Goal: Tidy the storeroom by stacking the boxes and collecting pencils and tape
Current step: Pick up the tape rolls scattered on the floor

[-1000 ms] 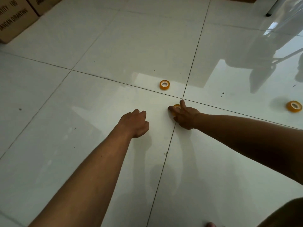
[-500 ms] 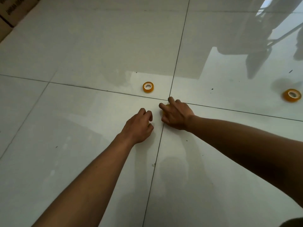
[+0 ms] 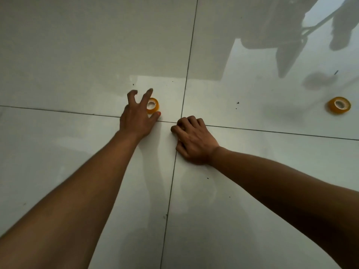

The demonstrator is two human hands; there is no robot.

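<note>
Tape (image 3: 153, 105) is what your left hand (image 3: 137, 121) is reaching over: a small amber roll lying flat on the white tiled floor (image 3: 77, 55), just beyond the crossing of the grout lines. Your fingers (image 3: 148, 95) are spread and bent like a claw above the roll, the forefinger crossing its left edge and the thumb lying low beside its near rim. You have not closed on it; whether any fingertip already touches the roll cannot be told from this angle.

Your right hand (image 3: 194, 139) rests knuckles-up on the floor just to the right of the grout crossing, close to your left hand but apart from it. Its fingers are curled tightly under the palm. Whether they hold anything is hidden, so you cannot tell from this view.

A second roll of tape (image 3: 339, 105), the same amber colour, lies flat well off to your right on the glossy tile, far from both hands. Dark reflections (image 3: 287, 41) spread across the shiny floor at the upper right, and a few small dark specks dot the tiles.
</note>
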